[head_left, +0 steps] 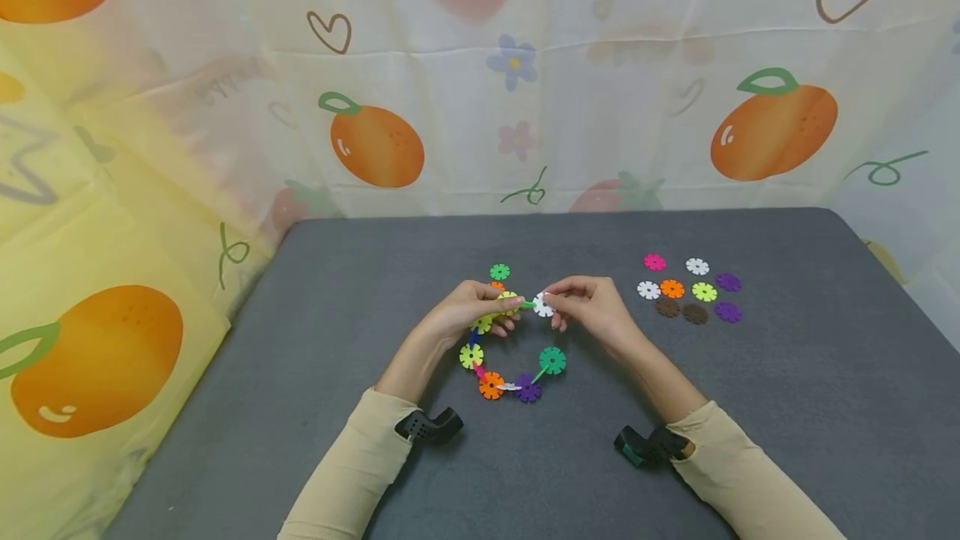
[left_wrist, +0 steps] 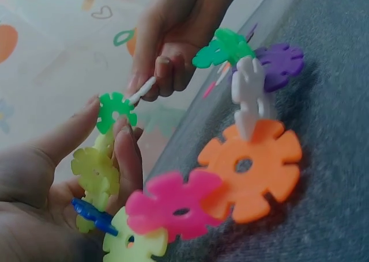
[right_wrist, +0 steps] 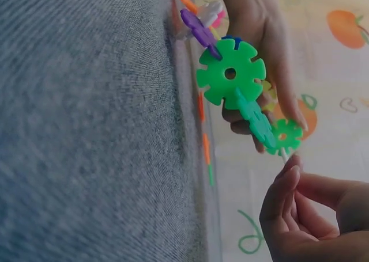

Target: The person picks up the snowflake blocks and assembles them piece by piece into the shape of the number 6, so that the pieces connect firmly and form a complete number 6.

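Note:
Notched plastic snowflake discs are slotted together into a curved chain, with an orange disc (head_left: 491, 386) and a purple disc (head_left: 528, 390) at its near side. A teal-green disc (head_left: 552, 360) forms one end. My left hand (head_left: 467, 307) holds the other end by the yellow discs, thumb and fingers pinching a bright green disc (left_wrist: 109, 107). Between the right hand's (head_left: 596, 308) thumb and fingertips is a white disc (head_left: 543, 305), its edge at the green disc's rim. Whether it sits in the slot I cannot tell. The left fingers partly cover the yellow discs.
Several loose discs lie at the right, among them a pink disc (head_left: 655, 262), a brown disc (head_left: 695, 314) and a purple disc (head_left: 728, 312). A loose green disc (head_left: 499, 272) lies beyond the left hand. Patterned cloth (head_left: 450, 48) hangs behind the grey table (head_left: 225, 440).

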Demonstrator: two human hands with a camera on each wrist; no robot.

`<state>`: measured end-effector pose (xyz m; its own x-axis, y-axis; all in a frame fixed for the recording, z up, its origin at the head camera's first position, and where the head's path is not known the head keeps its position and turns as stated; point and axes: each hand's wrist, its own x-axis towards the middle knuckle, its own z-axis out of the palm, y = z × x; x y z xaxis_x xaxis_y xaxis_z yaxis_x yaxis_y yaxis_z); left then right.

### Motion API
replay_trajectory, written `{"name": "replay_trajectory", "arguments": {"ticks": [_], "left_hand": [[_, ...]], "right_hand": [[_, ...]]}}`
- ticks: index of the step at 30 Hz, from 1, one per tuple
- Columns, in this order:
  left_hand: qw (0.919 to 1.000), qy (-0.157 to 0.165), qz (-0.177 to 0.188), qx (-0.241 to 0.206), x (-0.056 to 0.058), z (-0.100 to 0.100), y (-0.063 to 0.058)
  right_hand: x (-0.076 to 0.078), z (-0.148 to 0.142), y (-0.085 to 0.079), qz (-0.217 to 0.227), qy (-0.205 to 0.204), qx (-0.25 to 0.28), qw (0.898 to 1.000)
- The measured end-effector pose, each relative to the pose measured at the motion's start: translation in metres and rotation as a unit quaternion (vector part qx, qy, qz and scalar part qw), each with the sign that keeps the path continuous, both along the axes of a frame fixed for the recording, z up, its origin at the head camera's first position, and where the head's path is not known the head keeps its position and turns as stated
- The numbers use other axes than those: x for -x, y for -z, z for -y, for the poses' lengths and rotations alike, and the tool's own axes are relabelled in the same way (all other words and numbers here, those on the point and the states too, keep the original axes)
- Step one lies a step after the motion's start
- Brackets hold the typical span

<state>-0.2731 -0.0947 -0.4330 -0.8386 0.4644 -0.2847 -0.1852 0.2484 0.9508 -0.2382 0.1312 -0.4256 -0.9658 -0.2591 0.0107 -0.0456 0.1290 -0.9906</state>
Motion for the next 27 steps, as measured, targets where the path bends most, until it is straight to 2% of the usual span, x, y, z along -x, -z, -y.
{"name": "replay_trajectory", "arguments": {"ticks": [7,14,19,23,27], "left_hand": [[1.0,-0.007,0.003,-0.001,-0.001,-0.004,0.0],[0.9979,-0.036,0.044,-0.031,0.001,-0.003,-0.003],[0.9972,-0.018,0.053,-0.05,0.002,0.0,-0.009],[0.9967,-0.026,0.059,-0.048,0.001,0.0,-0.011],[0.9942,-0.036,0.081,-0.061,0.0,-0.001,-0.013]], "right_hand": [[0.0,0.0,-0.001,0.002,0.002,-0.003,1.0],[0.002,0.001,-0.001,0.031,-0.003,0.024,0.999],[0.001,0.0,-0.005,0.066,-0.006,0.046,0.997],[-0.001,-0.001,-0.009,0.072,-0.012,0.062,0.995],[-0.002,-0.001,-0.014,0.069,-0.013,0.076,0.995]]}}
